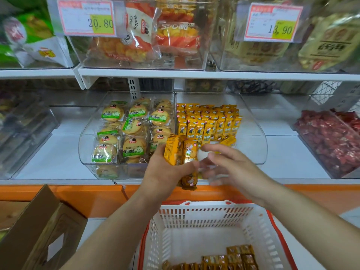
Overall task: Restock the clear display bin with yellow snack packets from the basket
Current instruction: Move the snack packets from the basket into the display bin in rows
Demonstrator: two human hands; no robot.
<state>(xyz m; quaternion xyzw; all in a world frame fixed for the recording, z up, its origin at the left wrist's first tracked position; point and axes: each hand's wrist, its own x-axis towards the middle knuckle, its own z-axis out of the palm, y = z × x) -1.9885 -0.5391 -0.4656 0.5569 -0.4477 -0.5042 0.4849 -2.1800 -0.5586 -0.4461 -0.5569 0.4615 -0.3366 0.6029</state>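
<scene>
At the middle shelf, just in front of the clear bin (258,137), the left hand (165,172) grips a small bunch of yellow packets (180,151). Fingers and thumb are curled round them and the packets stand roughly upright, with one end hanging below the palm. The right hand (231,164) is beside them on the right, fingers loosely spread and blurred. It holds nothing, and I cannot tell whether its fingertips touch the bunch.

Inside the bin, rows of the same yellow packets (208,121) stand upright, packed toward the back and left. One loose packet (228,141) lies tilted at the front of the rows. The bin floor on the right side is bare.

Round biscuit packs (132,127) with green labels fill the compartment touching the bin on the left.

A white basket (204,211) with a red rim sits below the hands. More yellow packets (231,259) lie flat on its bottom at the near edge, and the rest of the bottom is uncovered.

An open cardboard box (39,230) is at lower left.

Another clear bin at far right on the same shelf holds red wrapped sweets (329,137).

On the upper shelf, bins of bagged snacks carry a price tag reading 20.80 (86,17) and a second tag reading 13.90 (272,22).
</scene>
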